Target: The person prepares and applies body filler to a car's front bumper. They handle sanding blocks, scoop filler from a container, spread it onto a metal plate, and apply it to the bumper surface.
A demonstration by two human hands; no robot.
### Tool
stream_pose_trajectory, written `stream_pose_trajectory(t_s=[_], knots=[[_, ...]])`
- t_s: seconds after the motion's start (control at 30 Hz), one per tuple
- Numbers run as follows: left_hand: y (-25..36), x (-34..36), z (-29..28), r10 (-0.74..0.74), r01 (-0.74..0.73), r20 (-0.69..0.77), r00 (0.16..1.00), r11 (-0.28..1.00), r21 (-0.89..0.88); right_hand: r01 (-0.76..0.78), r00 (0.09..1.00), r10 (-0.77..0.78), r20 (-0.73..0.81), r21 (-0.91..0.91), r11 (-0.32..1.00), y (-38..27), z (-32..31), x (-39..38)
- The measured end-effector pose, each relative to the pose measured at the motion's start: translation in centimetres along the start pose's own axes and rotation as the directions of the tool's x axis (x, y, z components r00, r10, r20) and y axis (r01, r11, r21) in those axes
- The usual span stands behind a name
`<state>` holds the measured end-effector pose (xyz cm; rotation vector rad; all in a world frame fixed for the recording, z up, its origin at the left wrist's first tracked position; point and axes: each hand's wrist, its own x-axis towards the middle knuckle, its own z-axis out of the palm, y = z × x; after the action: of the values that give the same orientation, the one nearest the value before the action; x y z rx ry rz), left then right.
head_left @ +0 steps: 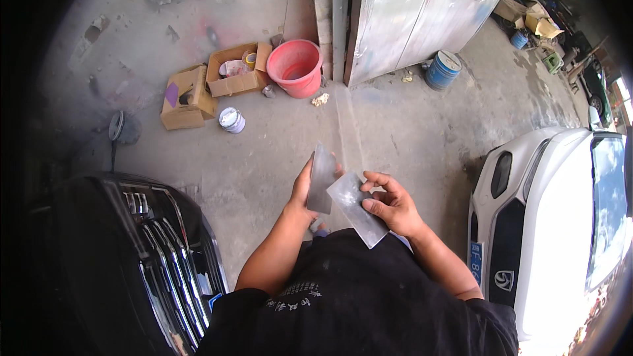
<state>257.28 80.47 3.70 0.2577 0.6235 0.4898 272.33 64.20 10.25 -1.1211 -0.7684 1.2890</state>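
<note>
Head view: L hand (302,188) grasping a grey rect. plate (321,181), fingers wrapped round its back & edge. R hand (397,207) pinching a second plate (353,207), thumb on its face, other fingers part-curled. Progress (judged): both plates in hand, off the floor (415,151); amt left unclear. Plates are in front of the black shirt (376,290), overlapping in view, contact can't tell. Look: flat, thin, dull grey; R one w/ pale smears, L one plainer.

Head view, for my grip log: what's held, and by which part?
Left hand: grey plate, by its sides. Right hand: second plate, by its right long edge.
</note>
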Motion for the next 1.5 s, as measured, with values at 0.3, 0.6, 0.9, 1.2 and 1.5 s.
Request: stream_pose_trajectory(t_s=[0.3, 0.6, 0.9, 1.2, 1.5], knots=[[0.2, 0.1, 2.2, 0.039, -0.042, 0.062, 0.997, 0.997, 0.061, 0.006, 0.992, 0.005, 0.123, -0.088, 0.996, 0.7, 2.4, 2.0], [0.7, -1.4, 4.6, 0.365, -0.301, -0.055, 0.929, 0.835, 0.461, -0.065, 0.995, 0.067, -0.076, 0.031, 0.997, -2.3, 3.2, 3.7], [0.6, -0.5, 3.6, 0.742, -0.406, 0.248, 0.623, 0.035, 0.913, 0.088, 0.956, -0.004, -0.293, 0.275, 0.957, -3.2, -0.8, 7.8], [1.6, -1.7, 3.8, 0.702, -0.463, 0.411, 0.582, -0.129, 0.877, 0.033, 0.949, 0.029, -0.314, 0.188, 0.982, 0.0, -0.2, 5.0], [4.5, -1.5, 3.7, 0.292, -0.284, 0.316, 0.903, 0.956, -0.073, 0.105, 0.964, -0.078, -0.254, 0.097, 0.990, -2.4, -0.7, 4.6]])
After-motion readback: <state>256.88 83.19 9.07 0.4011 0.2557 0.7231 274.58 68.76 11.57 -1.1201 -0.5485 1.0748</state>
